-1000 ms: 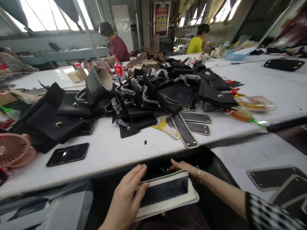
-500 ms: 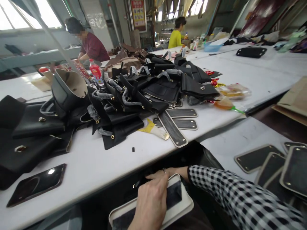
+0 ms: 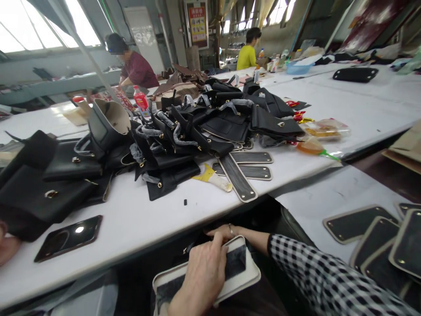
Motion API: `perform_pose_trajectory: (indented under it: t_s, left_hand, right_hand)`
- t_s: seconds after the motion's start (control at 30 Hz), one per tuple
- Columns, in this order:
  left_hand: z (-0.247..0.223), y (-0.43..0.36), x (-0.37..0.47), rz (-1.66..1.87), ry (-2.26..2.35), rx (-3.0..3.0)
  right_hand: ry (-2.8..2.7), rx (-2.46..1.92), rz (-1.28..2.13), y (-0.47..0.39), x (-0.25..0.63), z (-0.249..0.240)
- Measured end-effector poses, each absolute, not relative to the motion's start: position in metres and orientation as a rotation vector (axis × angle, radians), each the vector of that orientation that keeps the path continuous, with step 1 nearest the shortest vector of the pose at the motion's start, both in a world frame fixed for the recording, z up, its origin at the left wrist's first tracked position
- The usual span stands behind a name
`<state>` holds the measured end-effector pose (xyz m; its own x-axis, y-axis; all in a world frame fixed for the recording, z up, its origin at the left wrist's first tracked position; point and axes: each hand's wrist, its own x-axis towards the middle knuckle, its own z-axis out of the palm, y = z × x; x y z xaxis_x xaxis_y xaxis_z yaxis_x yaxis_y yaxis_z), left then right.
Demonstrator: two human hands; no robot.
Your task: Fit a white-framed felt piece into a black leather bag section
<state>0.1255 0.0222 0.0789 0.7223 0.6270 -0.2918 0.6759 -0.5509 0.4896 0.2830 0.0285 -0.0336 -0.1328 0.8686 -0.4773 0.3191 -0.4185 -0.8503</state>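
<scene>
Below the table's front edge, on my lap, lies a black panel with a cream border (image 3: 245,268). My left hand (image 3: 204,268) rests flat on top of it, with the fingers curled over its far edge. My right hand (image 3: 226,231), with a ring on it and a checked sleeve behind, holds the panel's far edge just beyond the left fingers. The panel's left part is partly hidden by my left wrist.
On the white table (image 3: 131,219) are a heap of black bags (image 3: 184,131), long black panels (image 3: 237,176), a yellow scraper (image 3: 210,176) and a dark phone (image 3: 69,237). More panels (image 3: 378,232) lie on a lower surface at right. Two people (image 3: 138,70) (image 3: 246,55) work at the far side.
My left hand has slid right across the panel to its far edge, close to my right hand. My right arm has drawn in, so its checked sleeve fills the lower right. My view has shifted.
</scene>
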Motion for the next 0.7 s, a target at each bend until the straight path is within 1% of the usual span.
perform_pose_trajectory:
  t_s: [0.1,0.2,0.37,0.7]
  left_hand:
    - [0.082,0.021,0.125,-0.111,0.991,2.347]
    - [0.083,0.020,0.124,-0.117,1.006,2.359]
    - [0.080,0.019,0.122,-0.099,0.976,2.444]
    - [0.078,0.017,0.125,-0.177,0.916,2.589]
  right_hand:
    - [-1.341,-1.686,1.602,0.032,0.295,-0.021]
    - [-1.377,-1.640,1.599,0.024,0.313,0.003]
    - [-1.496,-1.563,1.518,0.006,0.331,0.038]
    - [-1.799,-1.463,1.315,0.002,0.325,0.053]
